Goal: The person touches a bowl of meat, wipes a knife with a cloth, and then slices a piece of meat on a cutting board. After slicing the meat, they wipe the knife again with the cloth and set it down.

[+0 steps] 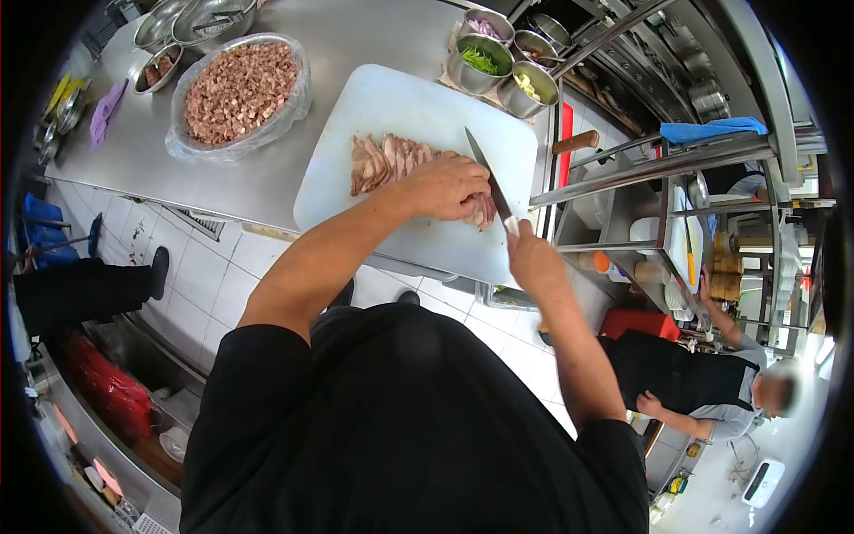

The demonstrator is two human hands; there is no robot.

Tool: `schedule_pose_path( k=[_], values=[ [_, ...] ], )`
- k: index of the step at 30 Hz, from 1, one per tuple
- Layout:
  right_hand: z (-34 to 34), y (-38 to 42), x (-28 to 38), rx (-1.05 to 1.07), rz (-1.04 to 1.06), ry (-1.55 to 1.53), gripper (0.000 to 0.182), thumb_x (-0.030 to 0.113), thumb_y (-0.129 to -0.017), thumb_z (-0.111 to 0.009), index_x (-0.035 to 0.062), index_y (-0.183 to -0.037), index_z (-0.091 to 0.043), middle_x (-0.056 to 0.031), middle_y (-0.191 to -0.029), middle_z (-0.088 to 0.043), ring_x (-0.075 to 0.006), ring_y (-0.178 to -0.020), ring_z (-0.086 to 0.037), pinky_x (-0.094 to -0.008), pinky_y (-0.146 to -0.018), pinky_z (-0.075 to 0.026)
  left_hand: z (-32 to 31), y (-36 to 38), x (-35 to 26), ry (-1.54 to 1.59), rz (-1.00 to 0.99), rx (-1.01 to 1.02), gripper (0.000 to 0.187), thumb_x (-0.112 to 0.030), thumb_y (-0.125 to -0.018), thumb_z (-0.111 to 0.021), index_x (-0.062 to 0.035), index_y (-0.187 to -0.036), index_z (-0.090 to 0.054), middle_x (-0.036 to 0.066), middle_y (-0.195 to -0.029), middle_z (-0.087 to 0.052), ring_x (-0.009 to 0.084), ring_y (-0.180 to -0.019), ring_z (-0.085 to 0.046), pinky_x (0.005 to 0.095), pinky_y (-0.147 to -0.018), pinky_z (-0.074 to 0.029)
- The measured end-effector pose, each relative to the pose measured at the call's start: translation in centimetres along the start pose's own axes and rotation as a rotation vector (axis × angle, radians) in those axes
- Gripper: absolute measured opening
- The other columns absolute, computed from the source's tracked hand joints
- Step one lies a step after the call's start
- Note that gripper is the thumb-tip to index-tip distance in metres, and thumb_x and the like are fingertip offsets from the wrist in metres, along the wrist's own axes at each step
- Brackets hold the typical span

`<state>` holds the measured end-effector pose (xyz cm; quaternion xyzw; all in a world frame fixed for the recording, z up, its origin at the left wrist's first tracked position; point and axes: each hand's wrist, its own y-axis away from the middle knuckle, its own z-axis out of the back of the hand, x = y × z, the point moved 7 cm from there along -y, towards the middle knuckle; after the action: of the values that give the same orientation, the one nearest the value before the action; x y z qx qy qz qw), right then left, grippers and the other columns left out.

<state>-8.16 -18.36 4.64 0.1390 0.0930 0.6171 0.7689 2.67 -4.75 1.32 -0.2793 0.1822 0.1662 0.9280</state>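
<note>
Sliced cooked meat (384, 162) lies in a row across a white cutting board (356, 102). My left hand (447, 187) rests over the right end of the row, its fingers curled down on the meat. In my right hand (536, 260) is a kitchen knife (489, 173), gripped by its light handle. The blade points up and away across the board, just to the right of my left fingers. My left palm and part of the meat beneath it are hidden.
A bag-lined bowl of diced meat (240, 93) stands left of the board. Metal pots of chopped greens (480, 62) and other cut ingredients sit at the back right. Metal shelving (658, 169) rises to the right. One co-worker (685, 374) is at right, another person (84, 285) at left.
</note>
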Motion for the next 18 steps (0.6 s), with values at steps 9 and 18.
schedule_pose_path(
  k=[9, 18],
  values=[
    [3.3, -2.1, 1.5, 0.111, 0.044, -0.064, 0.033, 0.031, -0.104, -0.044, -0.0001, -0.114, -0.048, -0.0303, -0.085, -0.069, -0.0475, -0.084, -0.069, -0.0565, -0.076, -0.054, 0.3, 0.0, -0.1, 0.029, 0.048, 0.041, 0.027, -0.019, -0.081, -0.067, -0.01, -0.106, -0.068, 0.009, -0.12, -0.063, 0.0298, -0.117, -0.056, 0.0446, -0.102, -0.044],
    [0.7, -3.6, 1.7, -0.065, 0.099, -0.015, 0.033, 0.032, -0.104, -0.043, 0.001, -0.115, -0.049, -0.029, -0.084, -0.069, -0.047, -0.082, -0.069, -0.0556, -0.074, -0.055, 0.0, -0.3, 0.1, 0.07, 0.07, 0.135, 0.025, -0.019, -0.08, -0.068, -0.0086, -0.103, -0.067, 0.01, -0.115, -0.062, 0.0305, -0.112, -0.058, 0.0438, -0.1, -0.045]
  ],
)
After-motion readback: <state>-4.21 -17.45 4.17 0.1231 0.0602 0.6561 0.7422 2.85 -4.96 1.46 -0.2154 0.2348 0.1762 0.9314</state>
